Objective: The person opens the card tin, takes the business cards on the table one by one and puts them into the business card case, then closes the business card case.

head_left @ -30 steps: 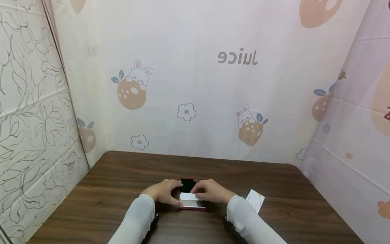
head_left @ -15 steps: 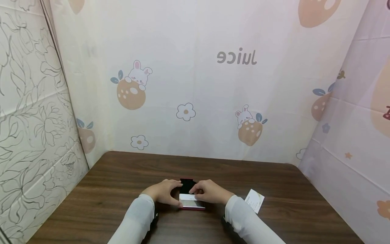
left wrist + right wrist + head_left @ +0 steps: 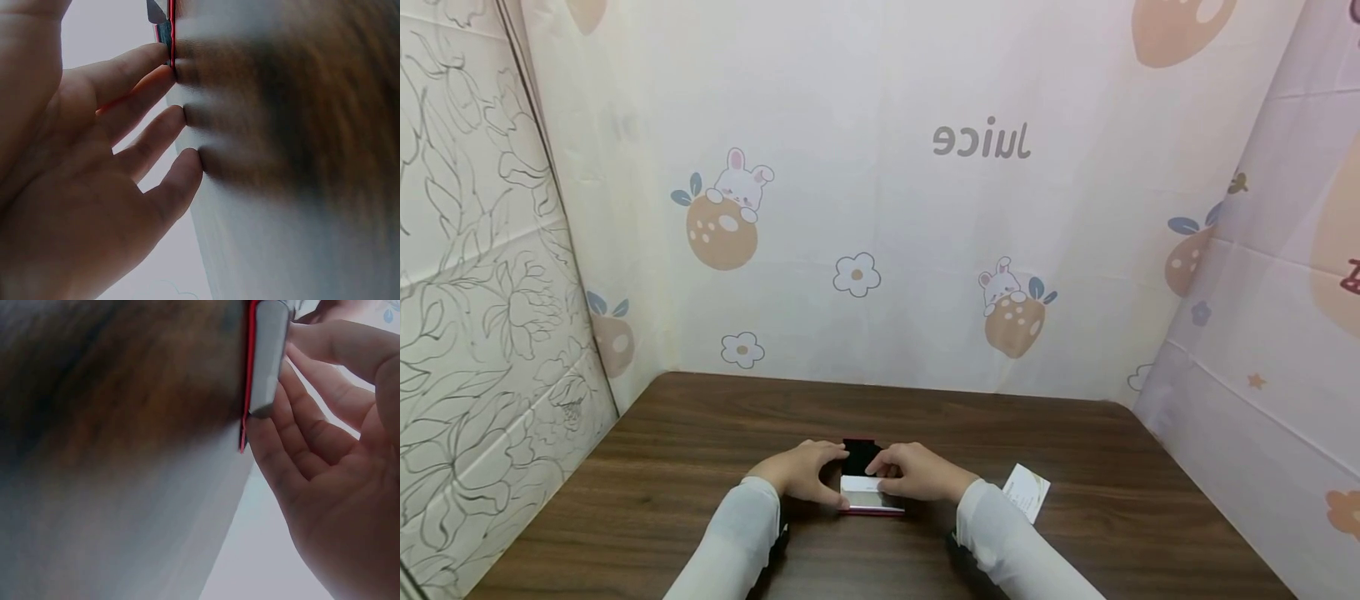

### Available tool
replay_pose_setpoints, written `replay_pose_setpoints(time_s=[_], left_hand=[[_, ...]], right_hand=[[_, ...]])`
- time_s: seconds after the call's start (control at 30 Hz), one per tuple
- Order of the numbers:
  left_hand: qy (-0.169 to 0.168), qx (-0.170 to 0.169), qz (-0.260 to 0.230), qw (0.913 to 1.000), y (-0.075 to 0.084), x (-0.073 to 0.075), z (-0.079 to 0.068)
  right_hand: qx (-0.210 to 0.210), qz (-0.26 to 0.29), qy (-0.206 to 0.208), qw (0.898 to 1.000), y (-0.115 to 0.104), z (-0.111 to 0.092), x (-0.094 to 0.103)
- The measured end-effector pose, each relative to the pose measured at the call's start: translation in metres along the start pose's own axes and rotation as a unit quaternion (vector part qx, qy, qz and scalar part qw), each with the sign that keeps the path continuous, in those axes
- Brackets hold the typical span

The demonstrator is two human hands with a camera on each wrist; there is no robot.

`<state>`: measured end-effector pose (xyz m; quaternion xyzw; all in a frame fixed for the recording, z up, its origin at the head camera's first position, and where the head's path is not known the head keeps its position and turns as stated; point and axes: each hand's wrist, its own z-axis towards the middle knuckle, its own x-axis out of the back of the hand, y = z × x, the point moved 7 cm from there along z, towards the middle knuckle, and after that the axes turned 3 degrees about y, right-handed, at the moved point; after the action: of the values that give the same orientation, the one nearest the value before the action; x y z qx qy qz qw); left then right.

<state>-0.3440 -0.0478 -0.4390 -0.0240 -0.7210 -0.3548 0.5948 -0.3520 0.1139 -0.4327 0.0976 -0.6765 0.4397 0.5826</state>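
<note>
A card case (image 3: 872, 502) with a silver metal body, a red edge and a black flap lies unfolded on the table, the flap pointing away from me. A white business card (image 3: 859, 483) lies across the case's far part. My left hand (image 3: 803, 473) rests at the case's left side, thumb at the near corner and forefinger by the flap; the left wrist view shows its fingers fairly straight, several tips on the table. With thumb and forefinger my right hand (image 3: 921, 473) pinches the card's right part. Its other fingers touch the metal body (image 3: 267, 359) in the right wrist view.
Another white printed card (image 3: 1027, 492) lies on the brown wooden table (image 3: 737, 408), right of the right forearm and partly covered by the sleeve. Patterned curtains (image 3: 857, 167) hang behind and on both sides of the table.
The white card has shifted very slightly toward me, lower against the case, with the right fingers on it. The left hand has stayed in place.
</note>
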Motion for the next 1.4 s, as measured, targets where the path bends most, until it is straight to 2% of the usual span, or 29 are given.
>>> replay_pose_setpoints(time_s=[0.2, 0.43, 0.8, 1.07, 1.4], left_hand=[[-0.001, -0.003, -0.003, 1.0, 0.0, 0.0, 0.0], [0.002, -0.007, -0.001, 1.0, 0.002, 0.003, -0.002], [0.004, -0.011, -0.004, 0.9999, 0.003, 0.003, -0.005], [0.005, -0.014, -0.006, 0.9999, 0.002, 0.003, -0.006], [0.006, -0.012, -0.007, 0.9999, 0.002, 0.003, -0.006]], right_hand=[[-0.014, 0.004, 0.0, 1.0, 0.001, -0.006, 0.008], [-0.035, -0.002, 0.01, 0.999, 0.013, -0.021, 0.023], [-0.075, -0.005, 0.042, 0.996, 0.048, -0.071, 0.061], [-0.138, -0.003, 0.062, 0.988, 0.075, -0.111, 0.084], [-0.15, -0.032, 0.072, 0.986, 0.092, -0.135, 0.094]])
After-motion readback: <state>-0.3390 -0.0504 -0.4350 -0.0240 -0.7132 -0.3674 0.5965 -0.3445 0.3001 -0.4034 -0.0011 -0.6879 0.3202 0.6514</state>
